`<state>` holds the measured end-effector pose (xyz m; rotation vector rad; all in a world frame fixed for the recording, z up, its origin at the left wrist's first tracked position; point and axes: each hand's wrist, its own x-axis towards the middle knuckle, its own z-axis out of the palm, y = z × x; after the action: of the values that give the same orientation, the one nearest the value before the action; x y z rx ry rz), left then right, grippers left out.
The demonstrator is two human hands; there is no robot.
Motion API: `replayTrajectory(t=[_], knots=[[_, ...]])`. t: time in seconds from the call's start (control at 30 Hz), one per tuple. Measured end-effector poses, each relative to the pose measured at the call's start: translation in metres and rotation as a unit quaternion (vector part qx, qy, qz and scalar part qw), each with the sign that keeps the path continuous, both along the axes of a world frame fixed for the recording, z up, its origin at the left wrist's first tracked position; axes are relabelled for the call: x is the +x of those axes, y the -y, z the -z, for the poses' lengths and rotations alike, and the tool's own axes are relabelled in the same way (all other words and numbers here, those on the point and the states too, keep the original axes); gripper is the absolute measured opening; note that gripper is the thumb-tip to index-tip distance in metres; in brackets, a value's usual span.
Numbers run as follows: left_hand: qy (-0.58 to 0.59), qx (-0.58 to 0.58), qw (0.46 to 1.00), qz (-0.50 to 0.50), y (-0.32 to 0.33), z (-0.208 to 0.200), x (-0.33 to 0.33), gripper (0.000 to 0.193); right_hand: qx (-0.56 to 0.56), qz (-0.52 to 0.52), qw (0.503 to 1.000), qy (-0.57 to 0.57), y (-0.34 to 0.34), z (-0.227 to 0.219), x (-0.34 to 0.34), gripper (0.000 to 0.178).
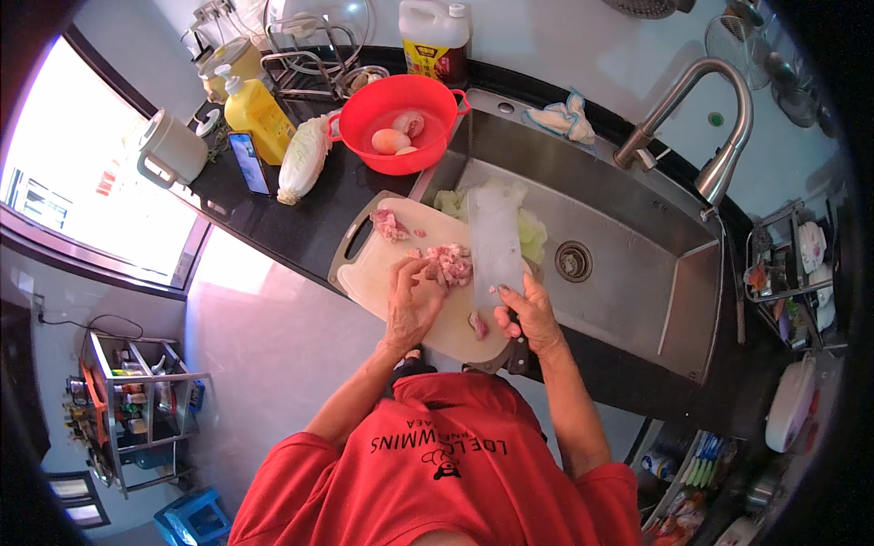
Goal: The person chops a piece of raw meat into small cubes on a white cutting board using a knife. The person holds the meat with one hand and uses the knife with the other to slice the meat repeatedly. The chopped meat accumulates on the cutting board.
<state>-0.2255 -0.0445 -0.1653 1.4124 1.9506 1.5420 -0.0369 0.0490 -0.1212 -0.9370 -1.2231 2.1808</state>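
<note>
Cleaver (494, 244) blade is hiding part of the greens (531, 235) in sink (637, 264). Right hand (531, 314) is gripping its handle, fingers wrapped shut. Left hand (414, 296) is pressing curled fingers on meat (449, 264) on white cutting board (382, 273). Red bowl (401, 123) is holding eggs w/ smth pink, unclear.

The cleaver (494, 244) has a broad, dull-shining metal blade. The cutting board (382, 273) looks like smooth white plastic; the meat (449, 262) on it is wet and glistening. The sink (628, 227) is brushed steel, the counter (300, 218) glossy black stone, the bowl (410, 100) shiny red plastic.
</note>
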Motion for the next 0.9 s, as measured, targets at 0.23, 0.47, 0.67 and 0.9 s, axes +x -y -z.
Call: replayTrajectory(t=[0.23, 0.47, 0.67, 0.9], knots=[[-0.248, -0.027, 0.96, 0.124, 0.016, 0.004, 0.027, 0.041, 0.053, -0.032, 0.996, 0.058, 0.002, -0.019, 0.022, 0.018], [-0.237, -0.028, 0.97, -0.037, -0.017, 0.01, 0.009, 0.038, 0.071, -0.014, 0.994, 0.078, 0.015, -0.017, 0.028, 0.016], [-0.133, -0.098, 0.985, -0.054, -0.022, 0.005, -0.013, 0.066, 0.074, -0.01, 0.991, 0.111, 0.026, -0.016, 0.031, 0.016], [-0.032, -0.131, 0.987, 0.089, -0.031, 0.016, -0.024, 0.066, 0.086, 0.011, 0.985, 0.152, 0.03, -0.006, 0.032, 0.015]])
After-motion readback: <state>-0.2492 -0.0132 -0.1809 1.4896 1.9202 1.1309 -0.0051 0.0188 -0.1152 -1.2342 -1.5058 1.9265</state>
